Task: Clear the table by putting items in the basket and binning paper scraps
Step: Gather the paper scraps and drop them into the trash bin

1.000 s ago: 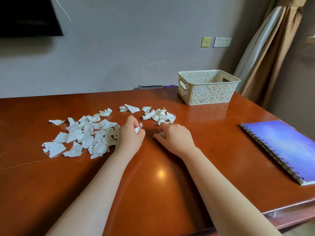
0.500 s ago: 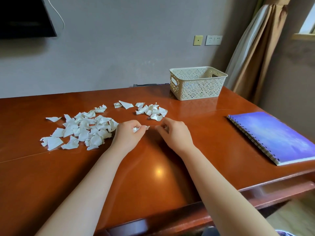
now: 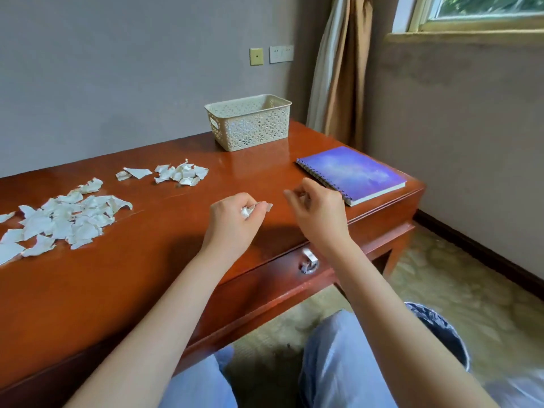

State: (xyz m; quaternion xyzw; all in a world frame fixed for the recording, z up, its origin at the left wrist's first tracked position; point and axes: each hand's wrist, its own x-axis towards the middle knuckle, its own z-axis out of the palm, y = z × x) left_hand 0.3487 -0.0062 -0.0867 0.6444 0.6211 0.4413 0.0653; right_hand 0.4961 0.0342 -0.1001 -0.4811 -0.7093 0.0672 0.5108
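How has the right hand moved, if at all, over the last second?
Yes. The right hand shifted right, from beside the small scrap pile to the notebook's near edge.

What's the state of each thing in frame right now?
left hand: grips crumpled scraps
right hand: fingers curled, contents unclear
scrap piles: loose on the table
basket: upright, nothing visible inside
notebook: closed, lying flat
drawer: shut
bin: on the floor, open
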